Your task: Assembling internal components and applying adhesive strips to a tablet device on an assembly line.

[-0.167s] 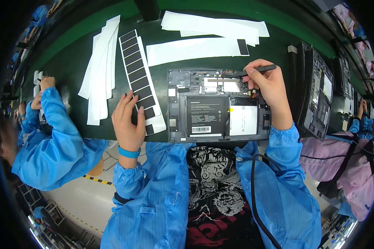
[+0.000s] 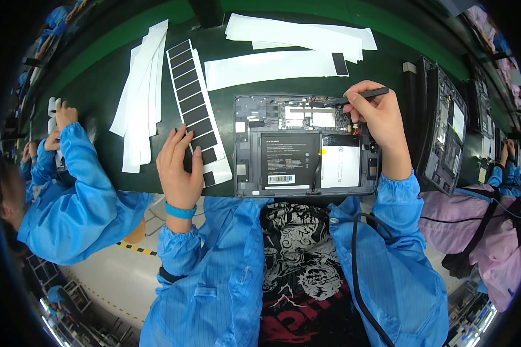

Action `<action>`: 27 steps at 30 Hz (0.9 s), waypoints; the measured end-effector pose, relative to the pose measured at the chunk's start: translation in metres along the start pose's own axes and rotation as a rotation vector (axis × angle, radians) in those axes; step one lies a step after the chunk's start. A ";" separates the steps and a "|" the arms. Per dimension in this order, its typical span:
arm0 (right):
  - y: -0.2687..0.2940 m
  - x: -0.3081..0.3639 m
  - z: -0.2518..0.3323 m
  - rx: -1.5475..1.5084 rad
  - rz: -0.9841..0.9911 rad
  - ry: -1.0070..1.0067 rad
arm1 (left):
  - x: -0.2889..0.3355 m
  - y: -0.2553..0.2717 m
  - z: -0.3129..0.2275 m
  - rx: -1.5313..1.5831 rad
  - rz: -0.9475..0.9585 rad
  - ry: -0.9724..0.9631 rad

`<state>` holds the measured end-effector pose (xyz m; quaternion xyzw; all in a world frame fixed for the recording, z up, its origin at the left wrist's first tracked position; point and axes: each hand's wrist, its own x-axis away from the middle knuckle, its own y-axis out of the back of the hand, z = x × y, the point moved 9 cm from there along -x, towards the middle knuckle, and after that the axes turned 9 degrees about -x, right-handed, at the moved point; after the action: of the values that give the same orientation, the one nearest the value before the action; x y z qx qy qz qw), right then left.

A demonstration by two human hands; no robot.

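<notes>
An opened tablet (image 2: 307,147) lies back-side up on the dark green mat (image 2: 98,92), showing its black battery and circuit boards. My right hand (image 2: 379,118) grips thin black tweezers (image 2: 364,95) whose tip rests at the tablet's upper right corner. My left hand (image 2: 179,165) lies flat, fingers spread, on a white backing strip carrying several black rectangular stickers (image 2: 194,107), just left of the tablet.
White peeled backing strips (image 2: 139,104) lie at the left, and more white strips (image 2: 295,34) at the back. Another open tablet (image 2: 443,139) stands at the right. A person in a blue sleeve (image 2: 75,191) works on my left, another in pink (image 2: 486,231) on my right.
</notes>
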<state>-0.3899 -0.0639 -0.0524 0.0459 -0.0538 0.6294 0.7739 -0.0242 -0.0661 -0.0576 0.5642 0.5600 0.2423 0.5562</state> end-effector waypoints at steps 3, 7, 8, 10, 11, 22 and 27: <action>-0.004 0.001 0.005 0.015 0.025 0.023 | 0.001 0.000 0.001 0.004 0.000 -0.002; -0.009 -0.002 0.018 0.191 0.041 0.044 | 0.001 0.000 0.002 0.024 -0.010 0.004; -0.010 -0.003 0.021 0.257 0.045 0.057 | 0.000 0.000 0.002 0.023 -0.010 0.004; -0.013 -0.003 0.026 0.323 0.046 0.051 | -0.001 -0.001 0.002 0.028 -0.001 0.006; -0.015 -0.003 0.028 0.390 0.045 0.047 | -0.001 -0.001 0.002 0.028 -0.001 0.007; 0.007 0.043 0.053 0.069 -0.147 0.296 | 0.000 -0.001 0.003 0.005 0.016 0.002; 0.013 0.057 0.024 -0.392 -0.089 0.224 | 0.000 0.006 0.009 0.157 0.023 0.018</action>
<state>-0.3916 -0.0093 -0.0200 -0.1730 -0.0868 0.5733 0.7962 -0.0142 -0.0677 -0.0543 0.6104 0.5758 0.2092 0.5022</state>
